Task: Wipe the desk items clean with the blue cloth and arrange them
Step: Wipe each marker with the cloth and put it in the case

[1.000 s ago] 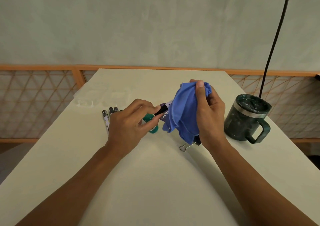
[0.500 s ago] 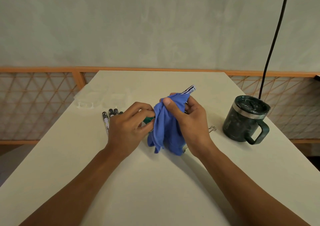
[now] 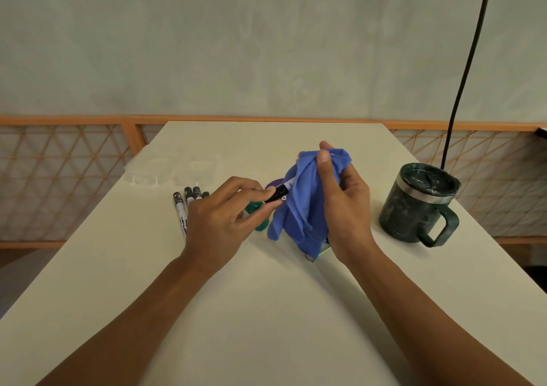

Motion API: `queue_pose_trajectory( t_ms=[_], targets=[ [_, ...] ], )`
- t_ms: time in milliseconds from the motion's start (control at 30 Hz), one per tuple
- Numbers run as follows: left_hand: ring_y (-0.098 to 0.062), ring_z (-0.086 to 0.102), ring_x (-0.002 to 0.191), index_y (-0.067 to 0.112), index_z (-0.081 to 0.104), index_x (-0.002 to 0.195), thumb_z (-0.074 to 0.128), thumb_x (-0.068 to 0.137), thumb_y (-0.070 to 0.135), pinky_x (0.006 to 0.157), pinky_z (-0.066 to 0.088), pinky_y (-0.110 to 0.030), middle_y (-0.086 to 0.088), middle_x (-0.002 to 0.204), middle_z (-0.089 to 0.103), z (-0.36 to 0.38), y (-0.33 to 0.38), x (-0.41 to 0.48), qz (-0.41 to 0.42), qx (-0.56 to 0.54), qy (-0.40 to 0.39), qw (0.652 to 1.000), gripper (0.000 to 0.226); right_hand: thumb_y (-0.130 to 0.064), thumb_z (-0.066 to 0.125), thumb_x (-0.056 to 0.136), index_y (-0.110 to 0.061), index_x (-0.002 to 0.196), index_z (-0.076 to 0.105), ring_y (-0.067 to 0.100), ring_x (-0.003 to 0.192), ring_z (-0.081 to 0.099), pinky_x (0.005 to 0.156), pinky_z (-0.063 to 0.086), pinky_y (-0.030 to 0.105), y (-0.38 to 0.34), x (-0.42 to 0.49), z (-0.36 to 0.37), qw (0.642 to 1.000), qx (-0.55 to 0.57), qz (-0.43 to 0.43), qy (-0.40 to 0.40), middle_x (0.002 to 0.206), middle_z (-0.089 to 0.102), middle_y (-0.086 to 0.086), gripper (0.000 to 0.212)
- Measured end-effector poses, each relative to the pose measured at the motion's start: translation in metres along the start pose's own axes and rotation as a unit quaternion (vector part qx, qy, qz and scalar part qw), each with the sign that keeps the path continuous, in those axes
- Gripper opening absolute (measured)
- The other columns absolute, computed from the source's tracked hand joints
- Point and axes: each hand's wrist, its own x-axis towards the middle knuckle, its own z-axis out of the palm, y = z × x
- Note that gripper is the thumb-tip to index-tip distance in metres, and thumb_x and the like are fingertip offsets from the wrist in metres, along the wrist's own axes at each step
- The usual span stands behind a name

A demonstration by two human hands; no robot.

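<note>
Blue cloth, bunched around a marker, is gripped by the right hand above the middle of the table. The left hand pinches the marker's black end.

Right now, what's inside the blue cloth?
A marker: only its black end shows, pinched by the left hand. The rest is covered by the cloth, which the right hand grips.

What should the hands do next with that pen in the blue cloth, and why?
Probably slide the blue cloth down the marker toward its black end. The left hand pinches that end, and the right hand holds the cloth bunched round the rest of the barrel, so the bare end is likely the part left to wipe.
</note>
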Motion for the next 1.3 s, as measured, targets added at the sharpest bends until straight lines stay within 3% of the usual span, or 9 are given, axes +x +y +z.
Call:
queue_pose_trajectory(
  t_ms=[100,400,533,633,767,900,1067,1200,1300],
  targets=[
    [-0.003,0.045,0.061,0.007,0.084,0.095,0.08,0.1,0.026,0.057,0.05,-0.027,-0.002,0.101,0.078,0.002,0.004,-0.001,-0.01,-0.021,-0.008,1.0,0.02,-0.042,0.066,0.105,-0.019,0.119,0.078,0.02,0.106,0.078,0.101,0.061,0.049,0.006,-0.01,0.009,0.998,-0.026,0.009,-0.057,0.113,0.082,-0.001,0.03],
    [-0.008,0.075,0.088,0.004,0.083,0.104,0.073,0.1,0.001,0.076,0.061,-0.03,0.0,0.104,0.08,-0.007,0.004,0.0,-0.01,-0.052,-0.032,0.998,0.012,-0.034,0.063,0.107,-0.026,0.113,0.08,0.018,0.124,0.072,0.112,0.054,0.047,0.009,-0.005,0.005,0.995,0.0,-0.014,-0.094,0.126,0.078,-0.008,0.021],
    [-0.022,0.072,0.071,0.008,0.084,0.098,0.08,0.099,0.013,0.062,0.058,-0.038,0.0,0.098,0.079,-0.007,0.0,0.0,-0.023,-0.044,-0.02,0.999,0.007,-0.032,0.065,0.106,-0.019,0.118,0.079,0.012,0.122,0.072,0.111,0.055,0.041,0.006,-0.005,0.003,0.992,-0.022,-0.001,-0.128,0.126,0.078,-0.01,0.022],
    [-0.007,0.06,0.063,0.015,0.084,0.103,0.087,0.095,0.027,0.06,0.052,-0.023,0.001,0.101,0.076,-0.012,-0.005,0.005,-0.025,-0.03,-0.032,0.999,0.015,-0.039,0.063,0.107,-0.024,0.124,0.076,0.012,0.12,0.072,0.109,0.056,0.039,0.005,-0.001,-0.002,0.99,-0.049,-0.01,-0.13,0.133,0.075,-0.009,0.027],
    [-0.017,0.052,0.059,0.021,0.078,0.122,0.077,0.098,0.034,0.055,0.044,-0.025,0.006,0.103,0.074,-0.022,-0.008,0.011,-0.161,-0.092,-0.029,0.982,0.027,-0.049,0.051,0.111,-0.017,0.103,0.07,0.01,0.069,0.057,0.072,0.053,0.036,0.007,-0.003,-0.006,0.954,-0.221,-0.062,-0.191,0.079,0.066,-0.001,0.038],
    [-0.037,0.05,0.055,0.033,0.074,0.128,0.065,0.105,0.045,0.053,0.048,-0.039,0.001,0.1,0.076,-0.024,-0.003,0.011,-0.293,-0.181,-0.055,0.937,0.027,-0.042,0.051,0.113,-0.025,0.073,0.049,0.007,0.055,0.045,0.06,0.037,0.014,0.002,-0.012,0.0,0.886,-0.351,-0.12,-0.28,0.059,0.05,-0.014,0.043],
    [-0.033,0.055,0.062,0.028,0.08,0.109,0.073,0.101,0.042,0.058,0.057,-0.046,0.001,0.091,0.079,-0.027,-0.01,0.014,-0.338,-0.19,-0.07,0.919,0.018,-0.051,0.064,0.104,-0.02,0.095,0.069,0.012,0.065,0.056,0.061,0.045,0.019,0.003,-0.008,-0.004,0.886,-0.332,-0.105,-0.307,0.08,0.069,-0.001,0.033],
    [-0.047,0.058,0.07,0.027,0.079,0.108,0.073,0.101,0.041,0.06,0.057,-0.052,0.002,0.091,0.08,-0.03,-0.008,0.017,-0.338,-0.191,-0.048,0.92,0.017,-0.057,0.073,0.096,-0.028,0.112,0.077,0.029,0.095,0.072,0.087,0.06,0.051,-0.001,-0.002,-0.009,0.917,-0.273,-0.06,-0.284,0.111,0.077,-0.002,0.033],
    [-0.049,0.057,0.071,0.026,0.078,0.11,0.072,0.101,0.04,0.06,0.058,-0.053,0.004,0.094,0.08,-0.032,-0.009,0.018,-0.332,-0.188,-0.036,0.923,0.017,-0.053,0.08,0.093,-0.027,0.115,0.079,0.03,0.108,0.074,0.096,0.06,0.057,-0.003,0.002,-0.014,0.935,-0.225,-0.029,-0.271,0.12,0.078,-0.002,0.034]
  ],
)
